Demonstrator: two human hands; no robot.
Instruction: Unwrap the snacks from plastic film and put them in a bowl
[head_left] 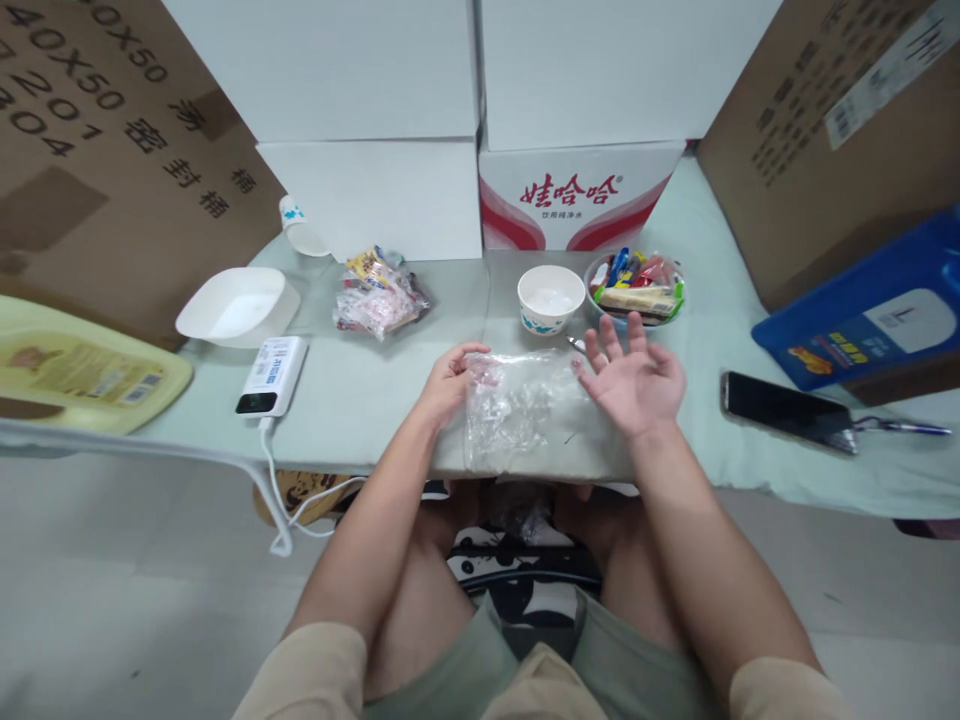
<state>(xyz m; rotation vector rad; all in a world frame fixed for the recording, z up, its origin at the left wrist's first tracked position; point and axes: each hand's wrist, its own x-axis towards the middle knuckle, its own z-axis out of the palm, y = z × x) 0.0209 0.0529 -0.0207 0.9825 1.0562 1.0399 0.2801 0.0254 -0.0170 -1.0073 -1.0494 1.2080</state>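
At surface (360, 400) edge: plastic bag (525, 410)
Left hand (450, 382): pinches bag side
Right hand (637, 385): spread
Risk: one-sided hold, bag may slip off

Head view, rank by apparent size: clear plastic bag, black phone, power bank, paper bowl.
1. clear plastic bag
2. black phone
3. power bank and paper bowl: they look about alike, so unranked; the bowl also sits farther back.

Our left hand (448, 385) pinches the edge of a clear plastic bag (525, 410) lying on the bench (360, 400); our right hand (636, 380) hovers open beside it, near a paper bowl (550, 298).
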